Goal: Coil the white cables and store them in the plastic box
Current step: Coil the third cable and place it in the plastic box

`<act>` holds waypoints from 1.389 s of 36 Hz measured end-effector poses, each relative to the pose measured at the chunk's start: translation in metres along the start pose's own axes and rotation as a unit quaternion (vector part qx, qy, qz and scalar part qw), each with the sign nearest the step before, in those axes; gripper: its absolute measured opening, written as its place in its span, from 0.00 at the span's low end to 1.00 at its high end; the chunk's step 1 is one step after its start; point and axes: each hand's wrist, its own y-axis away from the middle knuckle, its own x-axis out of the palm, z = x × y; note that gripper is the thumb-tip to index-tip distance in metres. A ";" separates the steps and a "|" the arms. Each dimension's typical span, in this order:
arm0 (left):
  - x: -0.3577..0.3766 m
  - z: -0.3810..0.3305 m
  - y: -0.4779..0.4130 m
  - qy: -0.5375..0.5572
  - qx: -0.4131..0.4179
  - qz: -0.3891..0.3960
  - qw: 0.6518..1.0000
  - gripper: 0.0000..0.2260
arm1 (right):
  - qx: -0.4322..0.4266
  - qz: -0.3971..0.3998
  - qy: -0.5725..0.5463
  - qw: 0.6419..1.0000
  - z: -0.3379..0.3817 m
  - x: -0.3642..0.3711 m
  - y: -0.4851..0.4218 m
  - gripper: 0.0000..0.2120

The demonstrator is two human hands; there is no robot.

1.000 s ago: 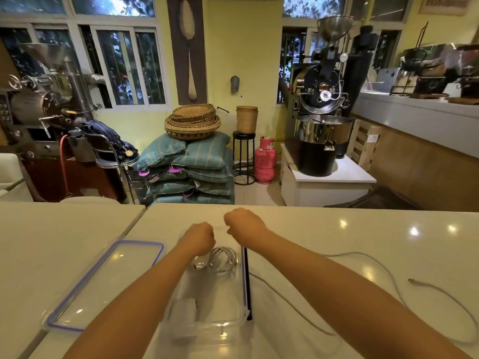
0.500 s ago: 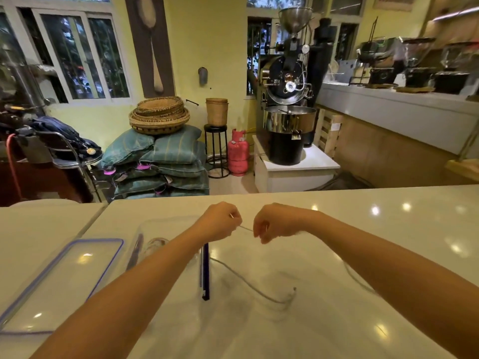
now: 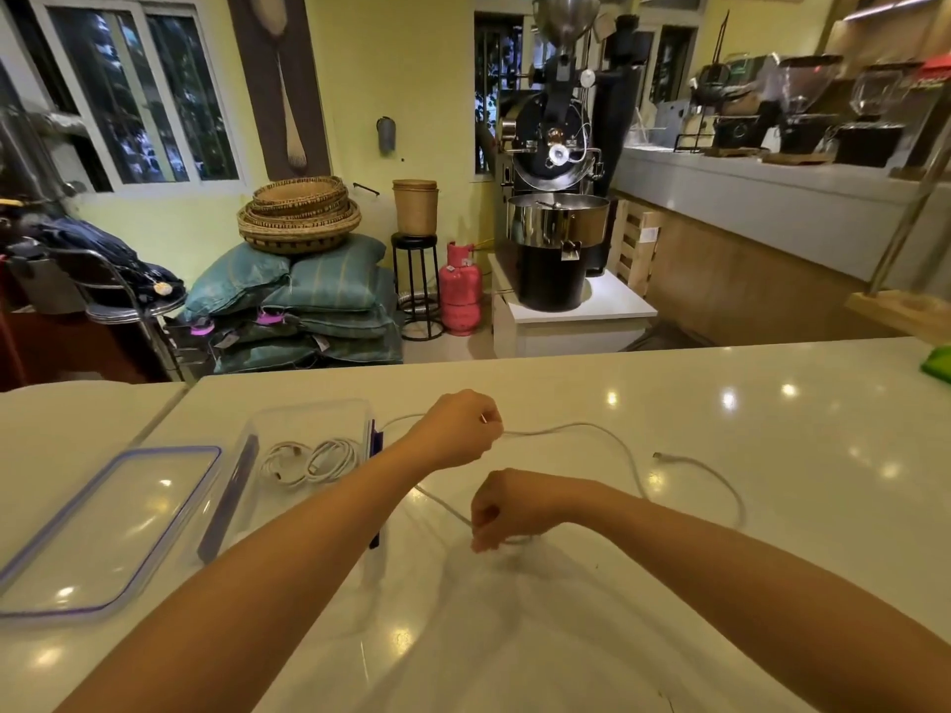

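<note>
A loose white cable (image 3: 625, 455) lies across the white counter, its far end curving to a plug at the right. My left hand (image 3: 455, 429) is closed around this cable near one end, above the counter. My right hand (image 3: 509, 509) pinches the same cable lower down, close to me. The clear plastic box (image 3: 309, 416) stands to the left of my left hand. Inside it lie coiled white cables (image 3: 311, 460).
The box's clear lid with a blue rim (image 3: 110, 522) lies flat at the left. A green object (image 3: 936, 365) shows at the counter's right edge. Beyond the counter stand a coffee roaster (image 3: 558, 198), a pink gas cylinder (image 3: 459, 288) and stacked cushions.
Both hands left the box and took hold of the loose cable. My right hand has since dropped toward me, drawing the cable into a loop. The camera view swung right.
</note>
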 end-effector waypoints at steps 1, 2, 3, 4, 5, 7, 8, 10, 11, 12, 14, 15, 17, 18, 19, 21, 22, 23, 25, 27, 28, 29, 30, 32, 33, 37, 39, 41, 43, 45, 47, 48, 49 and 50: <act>-0.002 -0.001 0.001 0.005 0.002 -0.003 1.000 0.08 | 0.000 -0.006 -0.016 1.000 0.000 -0.002 0.001 0.12; -0.003 -0.002 0.001 0.012 0.004 -0.007 1.000 0.08 | 0.004 -0.015 -0.033 0.999 0.000 -0.005 0.002 0.10; -0.005 -0.003 0.002 0.022 0.006 -0.012 1.000 0.08 | 0.008 -0.028 -0.054 0.998 0.000 -0.009 0.003 0.10; -0.008 -0.004 0.002 0.031 0.010 -0.021 0.999 0.07 | 0.011 -0.041 -0.079 0.996 0.000 -0.014 0.005 0.09; -0.010 -0.005 0.002 0.038 0.016 -0.034 0.999 0.07 | 0.011 -0.056 -0.112 0.992 0.000 -0.020 0.008 0.08; -0.014 -0.009 0.003 0.051 0.030 -0.068 0.996 0.06 | 0.006 -0.084 -0.189 0.978 -0.004 -0.033 0.012 0.05; -0.016 -0.011 0.003 0.063 0.036 -0.084 0.994 0.06 | 0.001 -0.099 -0.223 0.970 -0.006 -0.039 0.015 0.05; -0.019 -0.014 0.003 0.084 0.052 -0.117 0.988 0.08 | -0.009 -0.134 -0.271 0.953 -0.009 -0.052 0.020 0.05; -0.021 -0.015 0.003 0.096 0.059 -0.130 0.985 0.09 | -0.014 -0.152 -0.289 0.945 -0.010 -0.059 0.023 0.05; -0.023 -0.017 0.003 0.112 0.064 -0.140 0.982 0.10 | -0.019 -0.168 -0.310 0.935 -0.010 -0.065 0.025 0.06; -0.026 -0.019 0.003 0.153 0.069 -0.152 0.974 0.10 | -0.030 -0.192 -0.353 0.915 -0.009 -0.078 0.029 0.06; -0.027 -0.021 0.004 0.176 0.070 -0.151 0.970 0.10 | -0.038 -0.200 -0.372 0.906 -0.008 -0.086 0.032 0.05; -0.030 -0.023 0.004 0.218 0.073 -0.127 0.965 0.07 | -0.063 -0.212 -0.409 0.885 -0.002 -0.100 0.038 0.02; -0.031 -0.025 0.004 0.237 0.073 -0.102 0.963 0.06 | -0.079 -0.218 -0.429 0.873 0.001 -0.106 0.041 0.02; -0.031 -0.027 0.005 0.257 0.072 -0.074 0.961 0.04 | -0.094 -0.230 -0.447 0.860 0.004 -0.111 0.043 0.06; -0.032 -0.031 0.005 0.295 0.076 -0.029 0.952 0.03 | -0.112 -0.256 -0.469 0.838 0.010 -0.121 0.046 0.14; -0.033 -0.033 0.005 0.314 0.080 -0.013 0.946 0.05 | -0.120 -0.266 -0.469 0.833 0.014 -0.124 0.048 0.13; -0.034 -0.035 0.005 0.332 0.085 0.000 0.939 0.06 | -0.128 -0.273 -0.464 0.833 0.018 -0.127 0.050 0.10; -0.039 -0.039 0.006 0.368 0.098 0.021 0.924 0.07 | -0.138 -0.284 -0.451 0.835 0.023 -0.132 0.051 0.05; -0.044 -0.043 0.006 0.406 0.103 0.041 0.907 0.07 | -0.143 -0.297 -0.434 0.838 0.026 -0.135 0.051 0.03; -0.047 -0.044 0.006 0.423 0.099 0.053 0.899 0.08 | -0.143 -0.305 -0.423 0.841 0.028 -0.136 0.051 0.02; -0.049 -0.046 0.006 0.433 0.095 0.065 0.894 0.08 | -0.143 -0.314 -0.409 0.845 0.029 -0.138 0.051 0.03; -0.053 -0.047 0.006 0.433 0.091 0.075 0.894 0.09 | -0.142 -0.324 -0.393 0.849 0.029 -0.139 0.050 0.04; -0.059 -0.049 0.007 0.420 0.086 0.084 0.899 0.10 | -0.132 -0.344 -0.356 0.859 0.029 -0.142 0.048 0.06; -0.063 -0.050 0.006 0.420 0.087 0.087 0.899 0.11 | -0.129 -0.352 -0.343 0.861 0.028 -0.143 0.048 0.08; -0.076 -0.058 0.005 0.458 0.093 0.089 0.879 0.12 | -0.141 -0.359 -0.359 0.850 0.019 -0.142 0.040 0.11; -0.080 -0.064 0.004 0.471 0.105 0.089 0.871 0.14 | -0.163 -0.335 -0.358 0.856 0.021 -0.136 0.036 0.16; -0.082 -0.070 0.002 0.482 0.114 0.087 0.864 0.14 | -0.187 -0.315 -0.370 0.854 0.024 -0.127 0.029 0.16; -0.082 -0.077 0.001 0.499 0.117 0.082 0.855 0.15 | -0.187 -0.330 -0.419 0.825 0.033 -0.113 0.020 0.07; -0.082 -0.083 -0.001 0.516 0.122 0.079 0.845 0.14 | -0.165 -0.357 -0.432 0.812 0.040 -0.100 0.011 0.08; -0.082 -0.087 -0.001 0.538 0.124 0.088 0.829 0.14 | -0.142 -0.345 -0.388 0.843 0.045 -0.089 0.002 0.11; -0.083 -0.089 -0.002 0.552 0.125 0.094 0.819 0.13 | -0.122 -0.334 -0.368 0.859 0.050 -0.085 0.001 0.13; -0.084 -0.090 -0.002 0.564 0.127 0.098 0.810 0.13 | -0.118 -0.324 -0.369 0.863 0.055 -0.082 0.000 0.15; -0.086 -0.091 -0.003 0.575 0.130 0.100 0.802 0.13 | -0.134 -0.313 -0.378 0.861 0.059 -0.078 0.000 0.16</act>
